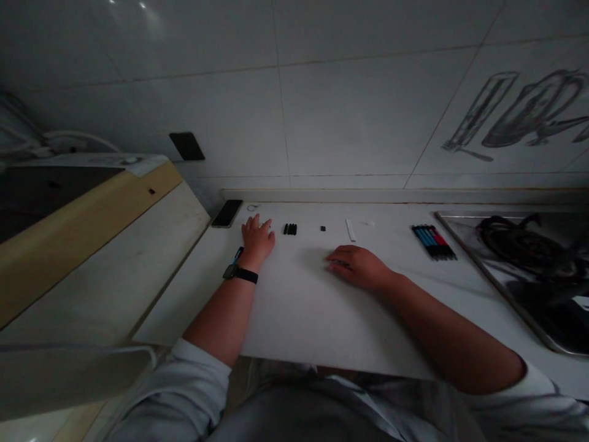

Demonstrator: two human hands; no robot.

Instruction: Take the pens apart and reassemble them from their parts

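My left hand rests on the white counter with its fingers spread, and I see nothing held in it. A small blue-and-black piece shows beside that wrist, partly hidden by the arm and a black-strapped watch. Right of the hand, several short black cylinders lie side by side. My right hand is curled low over the counter, its fingers closed round something small and thin that I cannot make out. Just beyond it are a white strip and a small black block.
A row of pens with blue, red and black parts lies at the right, beside a gas stove. At the back left are a phone and a thin loop. A bulky pale appliance borders the counter's left side.
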